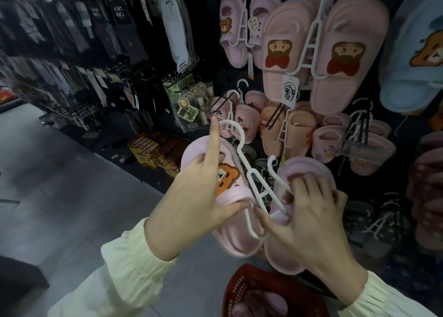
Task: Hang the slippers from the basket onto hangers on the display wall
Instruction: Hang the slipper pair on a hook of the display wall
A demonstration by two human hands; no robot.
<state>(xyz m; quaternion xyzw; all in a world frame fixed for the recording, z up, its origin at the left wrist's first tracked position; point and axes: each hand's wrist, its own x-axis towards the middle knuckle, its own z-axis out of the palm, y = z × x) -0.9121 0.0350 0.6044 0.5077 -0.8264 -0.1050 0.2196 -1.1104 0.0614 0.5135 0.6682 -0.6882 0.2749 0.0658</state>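
My left hand grips a pink slipper with an orange bear, thumb under its strap and index finger pointing up. A white plastic hanger runs between this slipper and a second pink slipper, hook end up. My right hand holds the second slipper, fingers curled over its strap and thumb against the hanger's lower bar. A red basket sits below on the floor, with more pink slippers inside it.
The dark display wall ahead carries several hung pairs: large pink slippers, smaller pink ones, peach ones and a blue slipper. Sock racks fill the left wall. Grey floor tiles lie at the lower left.
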